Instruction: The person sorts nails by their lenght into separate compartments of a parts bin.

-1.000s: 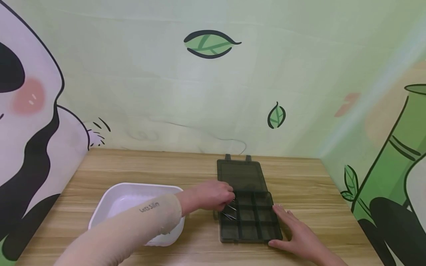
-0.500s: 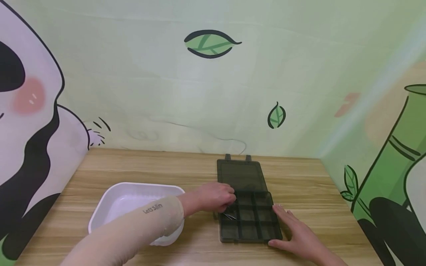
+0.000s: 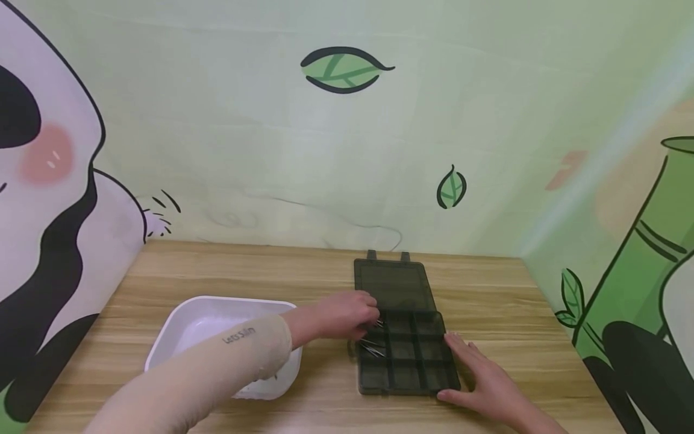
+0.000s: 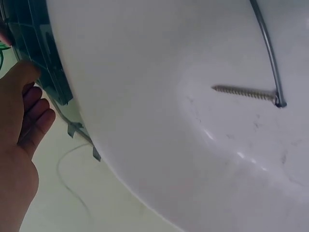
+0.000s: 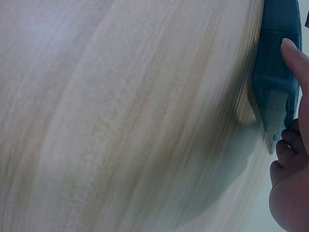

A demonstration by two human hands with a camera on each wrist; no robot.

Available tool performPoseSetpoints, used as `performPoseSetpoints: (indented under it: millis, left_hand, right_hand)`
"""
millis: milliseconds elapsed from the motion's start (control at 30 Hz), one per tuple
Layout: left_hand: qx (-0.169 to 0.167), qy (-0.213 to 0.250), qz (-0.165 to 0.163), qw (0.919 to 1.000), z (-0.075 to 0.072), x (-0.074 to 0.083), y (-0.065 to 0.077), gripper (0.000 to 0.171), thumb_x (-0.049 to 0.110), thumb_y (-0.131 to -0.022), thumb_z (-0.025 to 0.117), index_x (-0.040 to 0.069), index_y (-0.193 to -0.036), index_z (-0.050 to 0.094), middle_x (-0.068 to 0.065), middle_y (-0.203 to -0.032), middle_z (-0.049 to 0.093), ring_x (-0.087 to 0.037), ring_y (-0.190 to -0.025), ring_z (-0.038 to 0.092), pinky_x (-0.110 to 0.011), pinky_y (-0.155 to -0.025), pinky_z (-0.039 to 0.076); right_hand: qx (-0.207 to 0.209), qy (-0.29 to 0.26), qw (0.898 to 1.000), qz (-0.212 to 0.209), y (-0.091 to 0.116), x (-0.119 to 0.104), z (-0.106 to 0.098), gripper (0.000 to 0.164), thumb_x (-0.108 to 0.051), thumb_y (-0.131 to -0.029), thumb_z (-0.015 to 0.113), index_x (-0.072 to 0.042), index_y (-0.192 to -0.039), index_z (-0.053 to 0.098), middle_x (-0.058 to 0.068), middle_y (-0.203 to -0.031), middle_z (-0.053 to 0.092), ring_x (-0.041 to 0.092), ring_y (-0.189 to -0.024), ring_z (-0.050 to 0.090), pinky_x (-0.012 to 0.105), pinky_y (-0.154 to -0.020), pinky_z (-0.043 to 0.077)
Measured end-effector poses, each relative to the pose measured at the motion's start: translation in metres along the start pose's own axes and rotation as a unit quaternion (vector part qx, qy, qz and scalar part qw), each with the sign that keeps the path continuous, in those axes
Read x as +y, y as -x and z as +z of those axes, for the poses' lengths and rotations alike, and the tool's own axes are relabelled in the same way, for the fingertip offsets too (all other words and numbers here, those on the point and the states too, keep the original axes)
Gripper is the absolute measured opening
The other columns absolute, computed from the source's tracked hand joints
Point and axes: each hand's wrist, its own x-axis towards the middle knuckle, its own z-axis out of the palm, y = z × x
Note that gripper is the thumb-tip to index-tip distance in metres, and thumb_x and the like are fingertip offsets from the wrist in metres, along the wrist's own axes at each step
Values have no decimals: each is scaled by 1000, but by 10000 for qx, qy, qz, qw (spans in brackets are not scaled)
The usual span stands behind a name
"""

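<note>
A dark translucent compartment box [image 3: 408, 377] lies on the table with its lid [image 3: 393, 283] folded back. My left hand [image 3: 347, 314] reaches over its far left compartment with bent fingers; whether they pinch anything is hidden. Thin metal pieces, possibly screws or nails [image 3: 372, 348], lie in the middle left compartment, and something shiny shows by my fingertips. My right hand [image 3: 490, 386] rests against the box's near right corner, thumb at the front and fingers along the side. Under my left forearm, the white tray [image 4: 125, 96] holds a screw [image 4: 244, 92] and a long thin metal rod [image 4: 268, 48].
The wooden table [image 3: 320, 377] ends at a wall covering with cartoon leaves and pandas. My sleeve [image 3: 217, 367] crosses above the tray and hides part of it. Two latch tabs [image 3: 388, 255] stick out from the lid's far edge.
My left hand dips into the far left compartment, then draws slightly back to the left, and shiny metal shows again there. The right hand and the box stay in place.
</note>
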Motion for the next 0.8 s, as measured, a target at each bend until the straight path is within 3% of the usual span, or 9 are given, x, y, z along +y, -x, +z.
performPoseSetpoints:
  millis: [233,467,800]
  left_hand:
    - [-158,-18,-177,9997,-6,-2,4,9,16,-89,79,16,-89,71,5,-87,63,-15,-85,61,-27,-73,52]
    - [-273,-201,-143,9993,2,-4,3,12,21,-90,81,18,-88,69,7,-86,62,-12,-84,61,-25,-73,52]
    - [-436,207,-407,9980,2,-1,2,15,27,-90,85,19,-90,72,7,-89,65,-11,-85,65,-26,-76,54]
  right_hand:
    - [15,-37,10000,-54,1,-1,-1,109,-63,-82,84,-7,-165,39,22,-166,41,52,-149,41,66,-117,36]
    - [33,-22,10000,-35,1,-2,-1,109,-62,-82,84,-7,-164,39,21,-166,41,51,-149,41,65,-117,37]
    - [19,9,10000,24,1,-3,-1,109,-64,-82,84,-8,-165,40,21,-166,41,51,-149,41,66,-117,36]
